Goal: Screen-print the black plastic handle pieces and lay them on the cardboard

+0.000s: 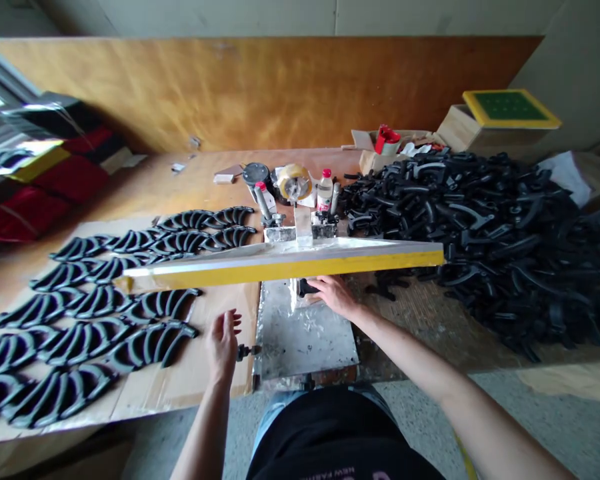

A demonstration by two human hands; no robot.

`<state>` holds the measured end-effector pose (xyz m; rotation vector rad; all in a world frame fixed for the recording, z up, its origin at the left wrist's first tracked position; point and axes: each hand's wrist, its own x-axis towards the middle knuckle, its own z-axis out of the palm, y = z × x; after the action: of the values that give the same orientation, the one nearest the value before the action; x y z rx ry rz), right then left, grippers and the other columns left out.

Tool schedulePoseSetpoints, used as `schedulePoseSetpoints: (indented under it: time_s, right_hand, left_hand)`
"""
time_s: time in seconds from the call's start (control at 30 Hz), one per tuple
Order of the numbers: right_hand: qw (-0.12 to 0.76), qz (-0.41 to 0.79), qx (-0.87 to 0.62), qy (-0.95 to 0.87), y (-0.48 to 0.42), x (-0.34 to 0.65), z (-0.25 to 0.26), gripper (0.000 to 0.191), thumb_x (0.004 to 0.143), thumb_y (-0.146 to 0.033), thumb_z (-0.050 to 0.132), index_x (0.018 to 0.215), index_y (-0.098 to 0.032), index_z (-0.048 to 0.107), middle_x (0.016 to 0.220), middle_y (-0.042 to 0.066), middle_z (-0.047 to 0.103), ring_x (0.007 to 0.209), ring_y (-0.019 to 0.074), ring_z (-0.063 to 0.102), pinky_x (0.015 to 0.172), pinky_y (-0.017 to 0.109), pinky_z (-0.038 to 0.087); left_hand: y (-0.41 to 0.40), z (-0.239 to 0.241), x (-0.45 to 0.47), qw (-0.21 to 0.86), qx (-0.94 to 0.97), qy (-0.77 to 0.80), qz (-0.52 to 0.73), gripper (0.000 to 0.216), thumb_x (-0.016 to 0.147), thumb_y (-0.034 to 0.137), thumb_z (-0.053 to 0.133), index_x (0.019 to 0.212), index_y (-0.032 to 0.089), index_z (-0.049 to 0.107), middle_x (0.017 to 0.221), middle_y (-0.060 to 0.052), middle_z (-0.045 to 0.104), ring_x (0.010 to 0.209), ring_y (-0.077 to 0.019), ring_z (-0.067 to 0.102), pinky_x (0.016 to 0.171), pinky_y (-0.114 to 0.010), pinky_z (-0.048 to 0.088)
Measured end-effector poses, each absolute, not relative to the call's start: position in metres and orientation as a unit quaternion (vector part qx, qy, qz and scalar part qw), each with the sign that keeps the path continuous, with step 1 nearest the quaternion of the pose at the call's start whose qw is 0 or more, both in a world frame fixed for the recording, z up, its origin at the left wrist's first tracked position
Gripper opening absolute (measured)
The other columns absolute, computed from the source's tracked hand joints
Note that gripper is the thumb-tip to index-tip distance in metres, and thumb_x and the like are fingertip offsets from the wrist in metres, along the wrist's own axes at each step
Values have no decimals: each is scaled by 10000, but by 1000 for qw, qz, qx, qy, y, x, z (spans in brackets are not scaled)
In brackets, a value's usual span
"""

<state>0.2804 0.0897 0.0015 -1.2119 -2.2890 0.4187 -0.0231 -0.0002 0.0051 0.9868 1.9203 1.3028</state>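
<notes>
A screen-printing frame (290, 268) with a yellow front edge is raised over a worn metal base plate (307, 343). Beneath that edge, my right hand (334, 295) has its fingers on a black plastic part (307, 289) at a small holder on the plate; the frame partly hides this part. My left hand (223, 339) hovers left of the plate, above the cardboard (215, 380), fingers loosely bent and apart, with nothing visible in them. A black knob (247, 351) juts from the plate's left side, close to my left hand.
Rows of curved black parts (90, 340) lie on cardboard at left. A large heap of black parts (455, 220) covers the right. Behind the frame stand a tape roll (295, 183) and a red-capped bottle (325, 190). A green-meshed frame (513, 109) rests on a box at back right.
</notes>
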Motion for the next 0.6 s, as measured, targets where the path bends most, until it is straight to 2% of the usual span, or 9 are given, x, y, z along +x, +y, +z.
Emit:
schedulePoseSetpoints:
  time_s: [0.1, 0.27, 0.37, 0.43, 0.5, 0.6]
  right_hand:
    - [227, 118, -453, -854, 92, 271, -6, 196, 882, -308, 702, 1054, -220, 737, 877, 25, 634, 883, 188, 568, 803, 311, 465]
    - [159, 65, -473, -864, 86, 263, 4, 248, 931, -359, 625, 1102, -203, 714, 920, 63, 658, 953, 229, 556, 819, 345, 446]
    - [139, 32, -501, -853, 81, 255, 18, 376, 936, -385, 609, 1240, -166, 647, 1118, 118, 676, 1077, 278, 547, 905, 410, 438]
    - [141, 31, -474, -869, 81, 251, 23, 501, 944, -413, 590, 1375, -163, 547, 1352, 133, 593, 1235, 293, 492, 1009, 440, 405]
    - [129, 54, -407, -903, 82, 248, 23, 576, 961, -458, 545, 1464, -193, 449, 1515, 95, 460, 1388, 270, 381, 1123, 442, 327]
    - [85, 100, -368, -921, 88, 243, 15, 586, 984, -511, 468, 1496, -232, 404, 1576, 49, 375, 1468, 224, 292, 1211, 444, 203]
  left_hand:
    - [-4, 3, -29, 313, 380, 722, 487, 446, 873, 576, 513, 997, 170, 648, 877, -57, 680, 778, -173, 655, 599, -258, 538]
    - [-4, 4, -38, 310, 376, 725, 486, 425, 876, 560, 520, 991, 172, 653, 879, -53, 687, 783, -171, 656, 603, -255, 537]
    - [7, 20, -37, 292, 386, 719, 499, 401, 883, 536, 525, 981, 171, 660, 865, -49, 686, 776, -165, 655, 611, -250, 535]
    - [20, 40, -31, 277, 400, 701, 521, 382, 886, 517, 534, 981, 168, 661, 852, -46, 684, 771, -160, 654, 616, -245, 533]
    - [36, 65, -22, 265, 419, 671, 551, 368, 893, 503, 531, 976, 166, 653, 840, -44, 680, 762, -155, 654, 613, -240, 531]
    - [59, 104, -3, 261, 428, 607, 616, 342, 912, 479, 499, 961, 167, 631, 759, -17, 647, 652, -126, 625, 578, -229, 519]
